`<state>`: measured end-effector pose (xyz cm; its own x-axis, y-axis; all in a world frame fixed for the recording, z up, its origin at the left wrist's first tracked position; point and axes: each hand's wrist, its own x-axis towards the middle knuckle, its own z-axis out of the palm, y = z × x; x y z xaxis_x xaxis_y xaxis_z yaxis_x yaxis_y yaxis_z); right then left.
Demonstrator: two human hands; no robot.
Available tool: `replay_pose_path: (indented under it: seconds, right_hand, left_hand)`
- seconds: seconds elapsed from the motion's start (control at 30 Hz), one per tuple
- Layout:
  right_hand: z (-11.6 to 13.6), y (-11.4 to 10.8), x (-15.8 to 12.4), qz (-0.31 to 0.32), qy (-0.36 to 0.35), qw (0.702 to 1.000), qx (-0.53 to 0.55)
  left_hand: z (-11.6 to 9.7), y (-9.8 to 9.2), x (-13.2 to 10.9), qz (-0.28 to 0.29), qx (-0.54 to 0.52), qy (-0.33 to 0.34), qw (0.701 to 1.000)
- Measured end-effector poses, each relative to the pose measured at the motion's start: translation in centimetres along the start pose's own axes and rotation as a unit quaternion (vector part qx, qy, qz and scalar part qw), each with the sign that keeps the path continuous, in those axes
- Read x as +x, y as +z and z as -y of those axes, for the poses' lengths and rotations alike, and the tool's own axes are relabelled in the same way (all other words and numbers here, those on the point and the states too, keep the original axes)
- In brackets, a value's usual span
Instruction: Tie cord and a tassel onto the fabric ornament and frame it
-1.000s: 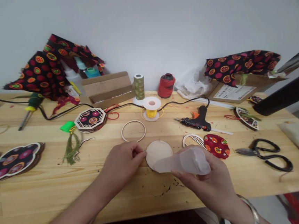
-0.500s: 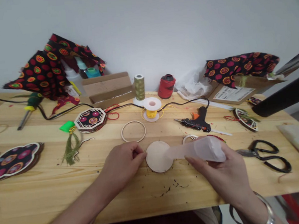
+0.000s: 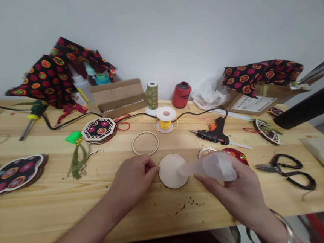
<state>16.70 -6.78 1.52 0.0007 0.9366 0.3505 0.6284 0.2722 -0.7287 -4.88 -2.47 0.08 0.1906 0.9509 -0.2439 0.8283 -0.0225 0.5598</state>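
A pale round disc (image 3: 172,171) lies flat on the wooden table (image 3: 125,223). My left hand (image 3: 137,176) pinches the disc's left edge between thumb and fingertips. In my right hand (image 3: 236,190) is a translucent white squeeze bottle (image 3: 215,166), tilted so that its nozzle points left over the right part of the disc. Whether the tip touches the disc is hard to tell. A thin wooden ring (image 3: 145,143) lies just behind my left hand. Partly behind the bottle are a pale openwork piece (image 3: 206,152) and red patterned fabric (image 3: 235,155).
Black scissors (image 3: 278,168) lie at the right, and a glue gun (image 3: 214,132) behind the bottle. Yellow thread (image 3: 165,124), a green spool (image 3: 152,96), a red spool (image 3: 181,95) and an open cardboard box (image 3: 120,102) stand farther back. An octagonal ornament (image 3: 99,129) lies left.
My right hand has moved slightly left with the bottle, uncovering more of the red patterned fabric. My left hand stays at the disc's edge.
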Motion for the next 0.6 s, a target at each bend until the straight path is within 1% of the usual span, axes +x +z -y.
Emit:
replay_pose_path:
  seconds: [0.1, 0.17, 0.23, 0.3, 0.43, 0.53, 0.6]
  right_hand:
    - [0.4, 0.4, -0.5, 0.031, -0.005, 0.999, 0.03]
    - [0.4, 1.0, -0.5, 0.04, -0.007, 0.998, 0.049]
    - [0.2, 1.6, -0.3, 0.031, -0.012, 0.998, 0.055]
    - [-0.1, 1.8, 0.2, 0.009, -0.014, 0.999, 0.045]
    - [-0.4, 1.5, 0.9, -0.041, 0.002, 0.999, 0.036]
    - [0.0, 1.7, 1.2, -0.038, 0.012, 0.998, 0.055]
    - [0.3, 2.2, 1.3, -0.026, 0.012, 0.998, 0.062]
  left_hand:
    - [0.0, 0.0, -0.1, -0.001, -0.001, 0.001, 1.0]
    - [0.0, 0.0, -0.1, -0.002, 0.001, 0.003, 1.0]
    - [0.0, 0.0, -0.1, -0.002, 0.002, 0.003, 1.0]
    - [0.0, 0.0, 0.0, -0.002, 0.004, 0.0, 1.0]
    - [-0.1, 0.0, 0.1, -0.003, 0.01, -0.001, 1.0]
    - [0.0, 0.1, 0.2, -0.005, 0.01, 0.0, 1.0]
    - [0.0, 0.1, 0.2, -0.006, 0.009, 0.002, 1.0]
